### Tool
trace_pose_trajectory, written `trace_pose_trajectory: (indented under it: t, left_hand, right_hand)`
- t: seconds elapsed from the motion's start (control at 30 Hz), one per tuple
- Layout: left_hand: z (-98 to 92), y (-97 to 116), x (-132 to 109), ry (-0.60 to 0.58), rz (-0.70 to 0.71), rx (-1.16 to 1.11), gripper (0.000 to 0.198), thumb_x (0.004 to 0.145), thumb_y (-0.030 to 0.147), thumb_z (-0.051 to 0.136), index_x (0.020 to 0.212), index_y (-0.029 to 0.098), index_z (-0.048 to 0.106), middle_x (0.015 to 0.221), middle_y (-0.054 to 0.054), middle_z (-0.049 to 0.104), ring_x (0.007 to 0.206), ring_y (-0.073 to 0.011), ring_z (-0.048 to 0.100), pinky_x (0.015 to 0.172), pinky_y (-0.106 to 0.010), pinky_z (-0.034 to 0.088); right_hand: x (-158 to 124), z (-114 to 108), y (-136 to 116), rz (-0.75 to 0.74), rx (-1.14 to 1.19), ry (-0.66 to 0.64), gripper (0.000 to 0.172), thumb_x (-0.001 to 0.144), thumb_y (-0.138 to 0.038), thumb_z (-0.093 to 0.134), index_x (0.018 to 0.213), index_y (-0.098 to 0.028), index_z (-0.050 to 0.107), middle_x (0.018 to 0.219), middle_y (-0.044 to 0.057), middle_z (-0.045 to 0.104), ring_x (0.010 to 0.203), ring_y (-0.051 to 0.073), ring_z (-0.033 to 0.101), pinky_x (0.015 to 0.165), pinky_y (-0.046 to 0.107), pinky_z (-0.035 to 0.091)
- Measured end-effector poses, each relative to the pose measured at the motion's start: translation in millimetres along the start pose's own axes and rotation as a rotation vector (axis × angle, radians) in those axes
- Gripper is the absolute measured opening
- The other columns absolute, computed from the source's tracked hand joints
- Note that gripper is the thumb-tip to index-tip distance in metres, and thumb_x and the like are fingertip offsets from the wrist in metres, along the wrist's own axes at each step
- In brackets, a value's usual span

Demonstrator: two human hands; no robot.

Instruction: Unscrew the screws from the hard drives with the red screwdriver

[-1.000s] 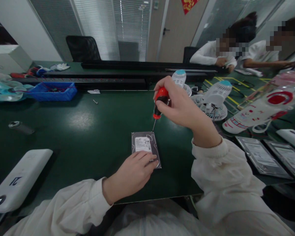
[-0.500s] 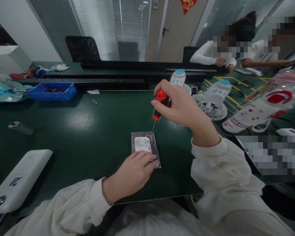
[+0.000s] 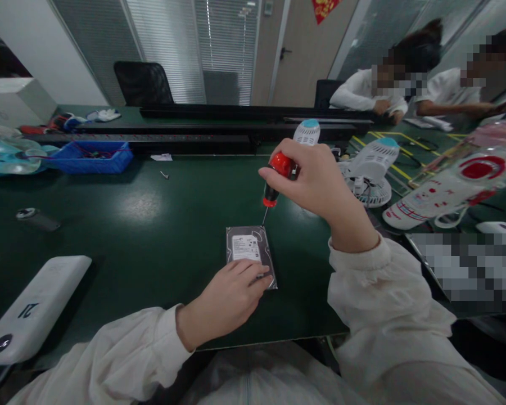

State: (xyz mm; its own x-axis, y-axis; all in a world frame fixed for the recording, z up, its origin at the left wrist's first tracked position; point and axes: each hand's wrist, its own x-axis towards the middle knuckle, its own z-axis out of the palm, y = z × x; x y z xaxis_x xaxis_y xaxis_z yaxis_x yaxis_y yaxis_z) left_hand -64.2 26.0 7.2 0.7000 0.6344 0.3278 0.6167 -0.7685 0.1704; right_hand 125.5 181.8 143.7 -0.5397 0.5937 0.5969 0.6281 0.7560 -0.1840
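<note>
A hard drive with a white label lies flat on the green tabletop. My left hand is over its near half, holding it against the table, with the fingers across its face and part of it hidden. In my right hand is a screwdriver with a red and black handle, the fingers wrapped round its red top end. Its thin shaft points down, slightly tilted, and the tip meets the drive's far right corner. Any screw under the tip is too small to make out.
A white power bank and a grey cylinder lie to the left. Beyond are a blue bin and a small screw. White fans and a white bottle stand right. Two people sit at the back right.
My right hand has turned a little on the screwdriver's handle, and more of the red end shows. My left hand and the hard drive stay in place.
</note>
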Motion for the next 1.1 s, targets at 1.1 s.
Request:
trace_pose_trajectory:
  t: [1.1]
  left_hand:
    - [-0.6, -0.1, 0.4, 0.023, 0.004, 0.009, 0.034, 0.100, 0.010, 0.060, 0.133, 0.014, 0.066, 0.134, -0.012, 0.073, 0.120, -0.0285, 0.069, 0.098, -0.043, 0.061]
  right_hand:
    - [-1.3, -9.0, 2.6, -0.069, 0.028, -0.090, 0.017, 0.098, -0.037, 0.059, 0.106, -0.024, 0.054, 0.104, 0.006, 0.066, 0.083, 0.021, 0.056, 0.076, 0.038, 0.044]
